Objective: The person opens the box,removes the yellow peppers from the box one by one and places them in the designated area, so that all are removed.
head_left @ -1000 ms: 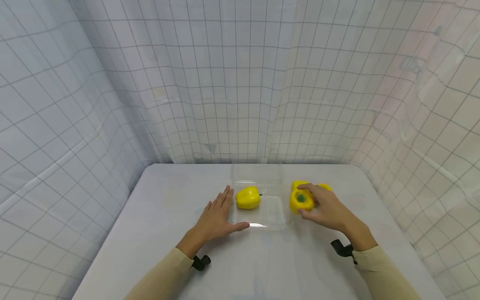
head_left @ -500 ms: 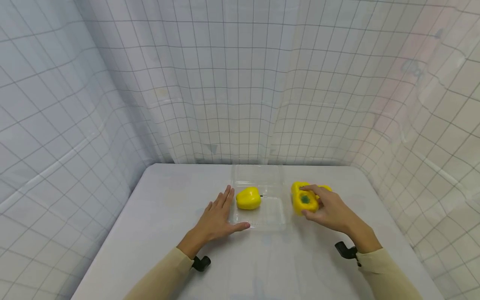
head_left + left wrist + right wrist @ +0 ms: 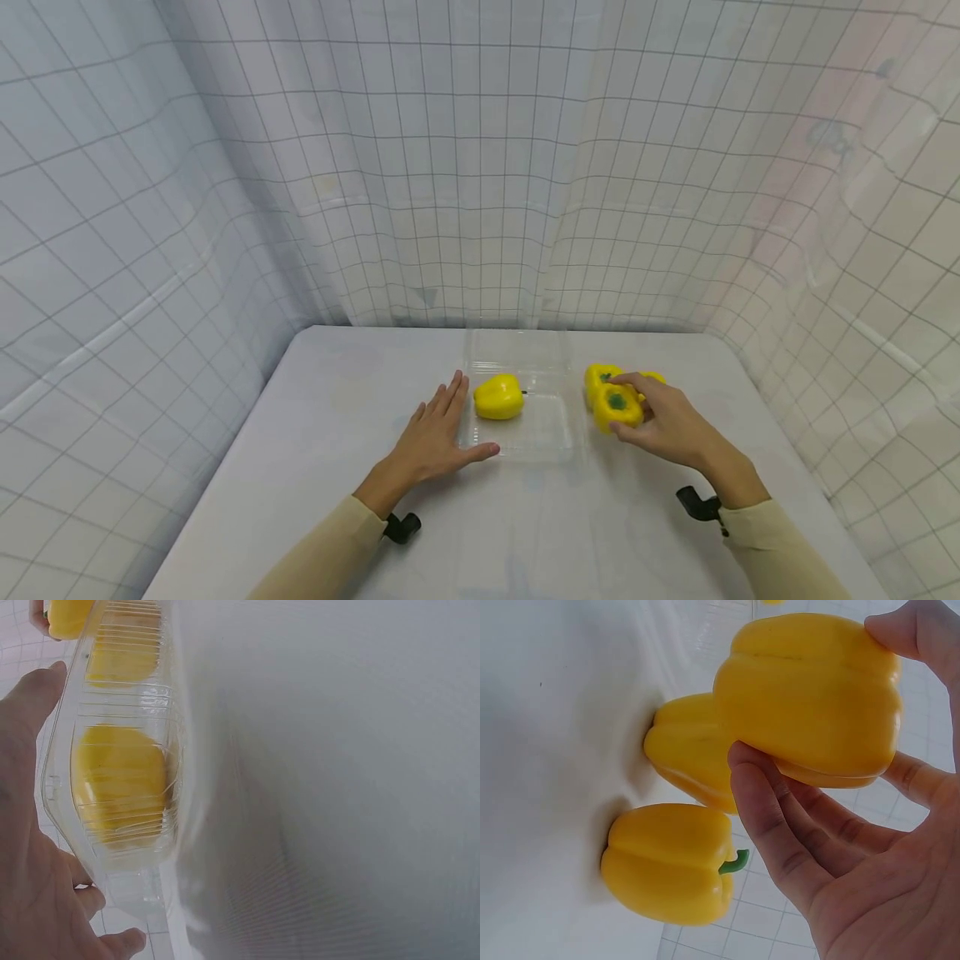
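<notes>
My right hand (image 3: 667, 427) grips a yellow bell pepper (image 3: 810, 697) between thumb and fingers, its green top facing up in the head view. In the right wrist view it is lifted off the table, and two more yellow bell peppers stand below: one partly behind it (image 3: 694, 746), the other with a curved green stem (image 3: 671, 862). A clear plastic hinged container (image 3: 551, 429) lies with its lid (image 3: 517, 346) folded back. Inside, on the left, another yellow bell pepper (image 3: 498, 397) rests on its side. Straight-fingered, my left hand (image 3: 431, 437) lies along the container's left side, thumb at its near edge.
The white table (image 3: 360, 367) carries all of this. A white curtain with a grid pattern (image 3: 480, 167) rises behind the table's far edge and along both sides. Dark wrist cameras (image 3: 401, 527) sit under each cuff.
The right hand has moved a little to the right and nearer with its bell pepper, baring more of the bell pepper behind it. The left hand and the container stay in place.
</notes>
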`<state>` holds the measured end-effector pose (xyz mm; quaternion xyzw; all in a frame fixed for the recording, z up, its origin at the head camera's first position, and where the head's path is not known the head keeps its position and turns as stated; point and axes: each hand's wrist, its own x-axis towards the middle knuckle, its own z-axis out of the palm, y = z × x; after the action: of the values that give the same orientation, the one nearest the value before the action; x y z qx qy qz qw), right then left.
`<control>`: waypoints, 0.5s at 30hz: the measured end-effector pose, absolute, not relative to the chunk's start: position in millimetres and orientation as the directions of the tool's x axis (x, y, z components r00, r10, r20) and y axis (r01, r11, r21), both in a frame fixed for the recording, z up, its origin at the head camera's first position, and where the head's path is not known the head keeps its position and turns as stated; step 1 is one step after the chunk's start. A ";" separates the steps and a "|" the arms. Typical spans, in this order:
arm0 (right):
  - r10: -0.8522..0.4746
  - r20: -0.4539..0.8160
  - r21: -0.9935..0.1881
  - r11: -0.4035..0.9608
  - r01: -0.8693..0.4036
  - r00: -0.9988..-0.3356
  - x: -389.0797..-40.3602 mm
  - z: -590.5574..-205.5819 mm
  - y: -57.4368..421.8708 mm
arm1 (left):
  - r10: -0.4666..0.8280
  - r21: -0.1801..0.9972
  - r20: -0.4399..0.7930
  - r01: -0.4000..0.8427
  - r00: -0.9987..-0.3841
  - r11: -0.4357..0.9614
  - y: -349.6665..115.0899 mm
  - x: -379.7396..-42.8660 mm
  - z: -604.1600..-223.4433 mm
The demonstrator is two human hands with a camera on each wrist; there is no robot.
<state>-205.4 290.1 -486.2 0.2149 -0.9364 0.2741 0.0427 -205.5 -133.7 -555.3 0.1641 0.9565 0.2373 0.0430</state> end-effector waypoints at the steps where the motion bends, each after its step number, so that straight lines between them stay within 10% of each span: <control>1: -0.378 0.194 -0.495 0.759 -0.423 -0.905 -205.4 -486.8 290.9 | 0.335 0.467 -0.004 0.295 -0.942 0.834 -133.9 -205.4 -555.2; 15: -0.381 0.183 -0.498 0.759 -0.420 -0.906 -205.2 -495.7 297.3 | 0.334 0.469 0.002 0.296 -0.942 0.832 -136.0 -205.7 -557.5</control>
<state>-205.2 297.3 -495.7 0.2138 -0.9371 0.2737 0.0355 -205.7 -136.0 -557.5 0.1649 0.9563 0.2382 0.0398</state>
